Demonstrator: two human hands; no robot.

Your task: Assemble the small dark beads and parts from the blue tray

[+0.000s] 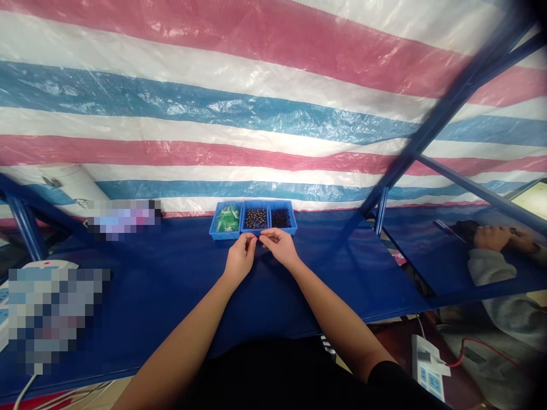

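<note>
My left hand (240, 259) and my right hand (281, 246) meet just in front of three small blue bins. The fingers of each are pinched, tips nearly touching. Whatever they may hold between them is too small to make out. Green pieces (229, 218) with some white among them lie in the left blue bin (225, 235). In the middle blue bin (255, 204) is a heap of small brass-and-black parts (256, 217). Small black parts (280, 218) fill the bottom of the right blue bin (292, 229).
Bins and hands are over a dark blue tabletop (171, 296). A striped plastic sheet (256, 125) hangs behind. Blue metal frame bars (410, 151) rise at the right. Power strips (428, 370) sit at both sides. Another person's hands (493, 237) work at the far right.
</note>
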